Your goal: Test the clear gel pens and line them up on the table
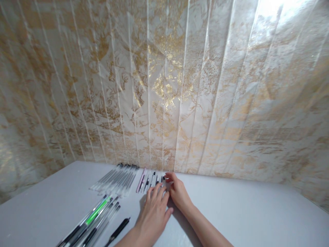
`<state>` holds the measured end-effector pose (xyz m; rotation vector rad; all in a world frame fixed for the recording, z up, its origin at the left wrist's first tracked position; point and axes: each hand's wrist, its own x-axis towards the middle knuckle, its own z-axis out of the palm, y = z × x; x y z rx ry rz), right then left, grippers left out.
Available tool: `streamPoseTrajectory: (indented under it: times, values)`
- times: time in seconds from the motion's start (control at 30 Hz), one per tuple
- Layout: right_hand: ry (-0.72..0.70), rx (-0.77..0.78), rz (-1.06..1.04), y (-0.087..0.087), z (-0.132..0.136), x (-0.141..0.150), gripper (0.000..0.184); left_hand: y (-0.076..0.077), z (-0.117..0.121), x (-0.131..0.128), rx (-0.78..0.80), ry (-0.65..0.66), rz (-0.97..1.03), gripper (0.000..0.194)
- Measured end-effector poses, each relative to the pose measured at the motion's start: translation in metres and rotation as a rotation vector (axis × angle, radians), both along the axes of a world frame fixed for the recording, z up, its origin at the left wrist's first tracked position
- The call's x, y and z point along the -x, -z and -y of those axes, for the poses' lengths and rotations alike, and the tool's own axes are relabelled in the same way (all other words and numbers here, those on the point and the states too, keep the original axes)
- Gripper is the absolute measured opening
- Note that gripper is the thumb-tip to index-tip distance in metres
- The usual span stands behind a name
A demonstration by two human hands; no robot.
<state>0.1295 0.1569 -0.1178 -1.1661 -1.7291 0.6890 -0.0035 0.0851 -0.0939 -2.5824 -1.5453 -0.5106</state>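
Left hand (155,210): palm down in the lower middle of the frame, its fingers loosely extended across the near ends of the slim pieces; whether they pinched anything, I couldn't tell.
Right hand (181,195): just beside it, fingers curled at the right end of the row, close by a dark-tipped piece (163,178) – a grip looked possible, but the contact was hidden from me.
Slim pieces (147,182): they lay in a slanting row at the lower centre, near the counter's far edge, with a lavender pen (141,180) at the row's left end.
Clear tubes (117,180): fanned out left of the row, dark ends pointing away.
Pens (88,236): bunched at the lower left, a bright green one (98,210) among them; a black pen (119,229) lay apart, nearer the left wrist.
Counter (246,216): pale and smooth, a gold-patterned covering (167,85) rising behind.
Good handling: light fingertips seemed best – I judged such thin pieces liable to roll, so steadying neighbours with one hand while squaring the end piece with the other would have kept the spacing even.
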Motion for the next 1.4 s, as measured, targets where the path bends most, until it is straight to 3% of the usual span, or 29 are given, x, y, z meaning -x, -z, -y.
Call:
streamPoseTrajectory:
  times: [0.2,0.4,1.03,1.23,1.4]
  values:
    - [-0.04,-0.018,-0.005,-0.002,0.001,0.002,0.048,0.004,-0.001,0.0,-0.024,-0.012,0.025,0.032]
    - [0.084,-0.047,0.117,0.003,-0.002,-0.001,0.05,0.002,0.0,0.0,-0.008,-0.021,-0.001,0.033]
    - [0.075,-0.057,0.173,0.0,0.002,-0.001,0.045,0.0,0.002,-0.002,0.035,-0.047,0.023,0.034]
    - [0.068,-0.063,0.172,0.002,-0.001,-0.002,0.043,-0.016,0.016,-0.002,0.102,-0.017,0.002,0.036]
    - [0.074,-0.067,0.175,-0.001,0.001,-0.003,0.04,-0.059,0.018,0.012,0.189,-0.067,-0.111,0.02]
